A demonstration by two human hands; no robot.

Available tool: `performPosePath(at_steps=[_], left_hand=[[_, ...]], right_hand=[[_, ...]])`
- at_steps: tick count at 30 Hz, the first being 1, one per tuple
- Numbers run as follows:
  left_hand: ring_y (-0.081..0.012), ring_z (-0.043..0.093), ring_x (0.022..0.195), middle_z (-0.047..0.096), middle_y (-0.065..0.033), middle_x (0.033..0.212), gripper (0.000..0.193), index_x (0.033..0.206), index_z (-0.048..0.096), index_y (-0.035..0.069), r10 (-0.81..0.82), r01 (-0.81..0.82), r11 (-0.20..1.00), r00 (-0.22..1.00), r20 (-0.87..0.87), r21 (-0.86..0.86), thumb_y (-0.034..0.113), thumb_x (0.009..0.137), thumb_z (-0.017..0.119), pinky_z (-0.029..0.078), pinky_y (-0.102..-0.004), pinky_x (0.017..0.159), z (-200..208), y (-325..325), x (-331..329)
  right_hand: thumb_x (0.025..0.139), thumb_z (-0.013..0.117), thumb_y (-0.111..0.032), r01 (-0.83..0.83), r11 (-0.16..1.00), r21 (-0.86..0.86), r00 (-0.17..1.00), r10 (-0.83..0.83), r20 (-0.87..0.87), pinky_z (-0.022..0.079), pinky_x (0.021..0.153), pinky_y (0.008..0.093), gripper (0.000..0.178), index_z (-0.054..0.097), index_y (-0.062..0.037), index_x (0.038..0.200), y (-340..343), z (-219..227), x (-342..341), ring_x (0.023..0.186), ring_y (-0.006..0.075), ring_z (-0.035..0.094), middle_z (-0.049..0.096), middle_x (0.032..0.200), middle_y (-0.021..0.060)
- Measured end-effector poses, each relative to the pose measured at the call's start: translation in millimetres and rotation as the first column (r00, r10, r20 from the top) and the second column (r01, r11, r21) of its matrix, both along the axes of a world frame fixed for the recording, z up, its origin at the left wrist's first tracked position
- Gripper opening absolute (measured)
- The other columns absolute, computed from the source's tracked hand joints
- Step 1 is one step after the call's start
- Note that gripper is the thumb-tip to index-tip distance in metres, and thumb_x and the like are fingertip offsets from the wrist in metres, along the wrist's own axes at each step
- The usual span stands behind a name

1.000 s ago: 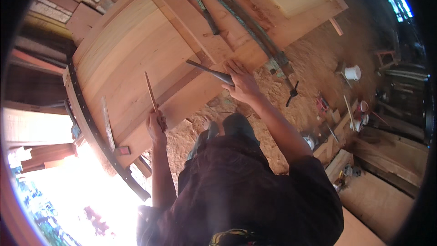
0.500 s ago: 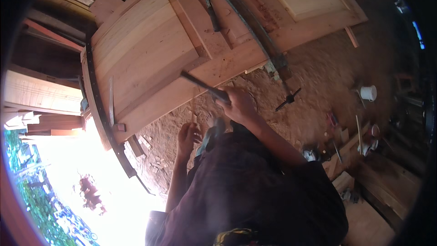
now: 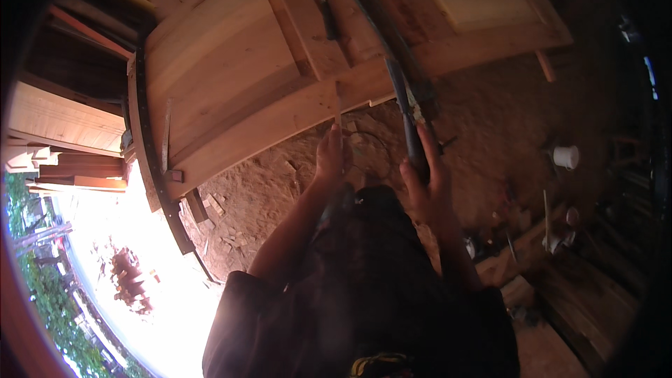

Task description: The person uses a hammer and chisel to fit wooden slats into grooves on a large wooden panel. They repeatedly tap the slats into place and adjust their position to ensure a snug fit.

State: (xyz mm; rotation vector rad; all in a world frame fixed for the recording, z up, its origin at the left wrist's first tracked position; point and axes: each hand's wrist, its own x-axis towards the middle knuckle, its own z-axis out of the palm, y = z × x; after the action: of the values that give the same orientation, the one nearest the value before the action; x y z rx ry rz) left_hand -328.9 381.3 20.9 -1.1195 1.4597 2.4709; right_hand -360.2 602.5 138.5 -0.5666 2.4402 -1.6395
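Note:
A large pale wooden door panel (image 3: pixel 231 63) lies flat in front of me. My left hand (image 3: pixel 329 157) is raised at its near edge, fingers pinched on a thin wooden strip (image 3: pixel 338 108) that stands upright against the edge. To the right, my right hand (image 3: pixel 423 182) grips the handle of a dark long tool (image 3: pixel 404 108), which points up and away toward the door's corner. The tool's far end is blurred against a dark metal bar.
A hammer (image 3: pixel 323 7) lies on the door's middle rail. A long metal clamp bar (image 3: pixel 381 35) runs across the door and another (image 3: pixel 143 140) along its left end. Sawdust covers the ground (image 3: pixel 490 119). A white cup (image 3: pixel 565 156) and wood offcuts (image 3: pixel 518 252) sit at right.
My right hand has swung the dark tool from pointing left over the door to pointing up at the right. My left hand rose from my lap to the door's edge with the strip.

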Motion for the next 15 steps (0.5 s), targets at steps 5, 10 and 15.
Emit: performPosePath(at_steps=[5,10,15], left_hand=[[-0.0108,0.040,0.044,0.047,0.0021,0.064,0.045,0.095,0.059,0.013,0.042,-0.045,0.999,0.989,0.140,0.014,0.053,0.112,0.048,0.029,-0.0272,0.037,16,9,-6],[-0.0092,0.039,0.045,0.043,0.0043,0.062,0.042,0.098,0.058,0.014,0.029,-0.034,0.972,0.999,0.026,0.232,0.053,0.112,0.049,0.027,-0.0258,0.038,1,-8,-14],[-0.0135,0.055,0.061,0.053,-0.0025,0.077,0.038,0.113,0.062,0.009,-0.018,0.023,0.978,1.000,-0.025,0.206,0.046,0.111,0.052,0.044,-0.0286,0.050,1,-16,-8]], right_hand=[[0.098,0.067,-0.007,0.079,0.996,0.029,0.984,-0.082,0.158,0.056,0.098,0.0409,0.058,0.052,-0.0024,0.154,-5,-3,46,0.121,0.0357,0.070,0.068,0.135,0.0253],[0.098,0.070,-0.010,0.128,0.988,0.080,0.991,-0.126,-0.040,0.057,0.094,0.0401,0.050,0.061,-0.0026,0.146,-37,-12,65,0.114,0.0356,0.073,0.072,0.124,0.0247],[0.100,0.069,-0.013,0.111,0.977,0.181,0.988,-0.089,-0.125,0.058,0.090,0.0431,0.044,0.064,-0.0045,0.143,-64,-15,75,0.108,0.0392,0.074,0.074,0.117,0.0248]])
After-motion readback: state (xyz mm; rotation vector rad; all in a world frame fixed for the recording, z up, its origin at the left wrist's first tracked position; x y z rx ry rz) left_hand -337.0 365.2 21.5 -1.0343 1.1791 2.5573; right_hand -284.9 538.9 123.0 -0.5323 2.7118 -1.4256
